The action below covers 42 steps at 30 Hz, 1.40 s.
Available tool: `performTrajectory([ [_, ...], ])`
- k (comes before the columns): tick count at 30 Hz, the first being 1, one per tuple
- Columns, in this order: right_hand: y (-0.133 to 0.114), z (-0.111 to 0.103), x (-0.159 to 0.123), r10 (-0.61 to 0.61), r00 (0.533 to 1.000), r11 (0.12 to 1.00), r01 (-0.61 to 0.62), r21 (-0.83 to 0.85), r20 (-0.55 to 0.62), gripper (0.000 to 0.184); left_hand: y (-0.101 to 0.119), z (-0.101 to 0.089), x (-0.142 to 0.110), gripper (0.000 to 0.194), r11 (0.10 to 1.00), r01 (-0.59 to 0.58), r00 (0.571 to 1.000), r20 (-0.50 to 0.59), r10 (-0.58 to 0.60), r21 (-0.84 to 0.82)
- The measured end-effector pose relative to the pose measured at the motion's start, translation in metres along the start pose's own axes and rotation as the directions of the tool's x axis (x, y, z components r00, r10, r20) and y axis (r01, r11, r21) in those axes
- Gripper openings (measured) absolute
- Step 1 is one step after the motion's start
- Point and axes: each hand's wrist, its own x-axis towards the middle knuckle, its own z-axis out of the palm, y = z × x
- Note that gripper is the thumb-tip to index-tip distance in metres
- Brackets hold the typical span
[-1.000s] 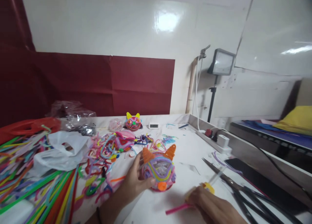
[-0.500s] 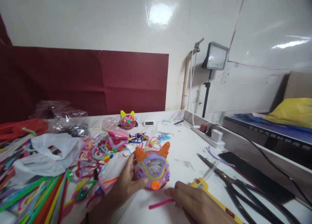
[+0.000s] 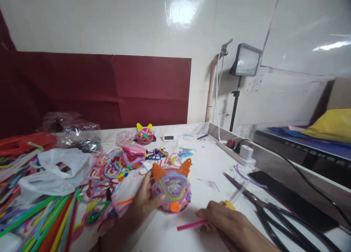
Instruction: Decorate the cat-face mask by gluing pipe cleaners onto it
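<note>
My left hand (image 3: 146,197) is closed around a round cat-face ornament (image 3: 175,197), wound in colourful pipe cleaners with orange ears, an orange nose and a clear plastic patch. The thumb presses its lower left side. To the right, my right hand (image 3: 222,217) is low over the table with its fingers closed on a pink pipe cleaner (image 3: 192,225), whose free end points left. Under and behind that hand lies a yellow glue gun (image 3: 229,205), mostly hidden, with a clear stick near it.
Black-handled scissors (image 3: 255,199) and a dark phone-like slab (image 3: 290,201) lie at right. Loose pipe cleaners (image 3: 55,222) and a white plastic bag (image 3: 55,171) crowd the left. Behind stand a yellow-eared ornament (image 3: 145,135), a small digital clock (image 3: 168,137) and a power strip (image 3: 238,155).
My right hand has moved slightly right with the pink pipe cleaner and now covers more of the glue gun. The left hand and ornament stay nearly in place.
</note>
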Motion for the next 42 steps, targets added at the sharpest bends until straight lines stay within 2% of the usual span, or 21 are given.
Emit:
performTrajectory([
  [3, 0.014, -0.007, -0.001, 0.064, 0.997, 0.998, -0.063, 0.022, -0.039, 0.029, 0.001, 0.002, 0.000, 0.098, 1.000, -0.010, 1.000, 0.003, 0.010, -0.005],
  [6, 0.039, -0.020, 0.001, 0.172, 0.985, 0.985, -0.172, -0.006, 0.018, 0.030, 0.001, 0.002, 0.000, 0.096, 1.000, -0.018, 1.000, 0.008, 0.018, -0.009],
  [8, 0.059, -0.029, 0.005, 0.196, 0.978, 0.980, -0.194, -0.044, 0.064, 0.036, -0.001, 0.001, 0.000, 0.092, 1.000, -0.021, 1.000, 0.006, 0.021, -0.007],
  [11, 0.087, -0.037, 0.014, 0.253, 0.964, 0.965, -0.244, -0.099, 0.079, 0.035, -0.002, 0.000, -0.002, 0.090, 1.000, -0.016, 1.000, -0.010, 0.016, -0.015],
  [17, 0.136, -0.019, 0.023, 0.263, 0.957, 0.956, -0.242, -0.165, 0.123, 0.031, 0.004, 0.003, -0.003, 0.092, 0.999, -0.041, 0.998, 0.055, 0.043, -0.030],
  [20, 0.149, -0.010, 0.021, 0.245, 0.957, 0.949, -0.205, -0.238, 0.154, 0.035, 0.006, 0.005, -0.003, 0.092, 0.998, -0.045, 0.995, 0.086, 0.049, -0.044],
  [24, 0.139, -0.005, 0.022, 0.245, 0.955, 0.934, -0.188, -0.304, 0.165, 0.039, 0.004, 0.004, -0.003, 0.088, 0.998, -0.037, 0.997, 0.072, 0.041, -0.057],
  [28, 0.114, 0.002, 0.024, 0.251, 0.958, 0.955, -0.221, -0.200, 0.138, 0.036, 0.006, 0.004, -0.003, 0.091, 0.999, -0.027, 0.997, 0.069, 0.029, -0.037],
  [32, 0.109, 0.016, 0.023, 0.229, 0.972, 0.962, -0.216, -0.169, 0.058, 0.035, 0.008, 0.005, -0.004, 0.094, 1.000, -0.016, 0.998, 0.060, 0.017, -0.021],
  [36, 0.105, 0.021, 0.030, 0.205, 0.972, 0.971, -0.188, -0.145, 0.119, 0.037, 0.008, 0.006, -0.004, 0.094, 1.000, -0.024, 0.999, 0.040, 0.025, -0.016],
  [42, 0.084, 0.019, 0.041, 0.191, 0.966, 0.981, -0.182, -0.069, 0.176, 0.036, 0.006, 0.007, -0.003, 0.093, 0.999, -0.024, 0.998, 0.058, 0.026, -0.024],
])
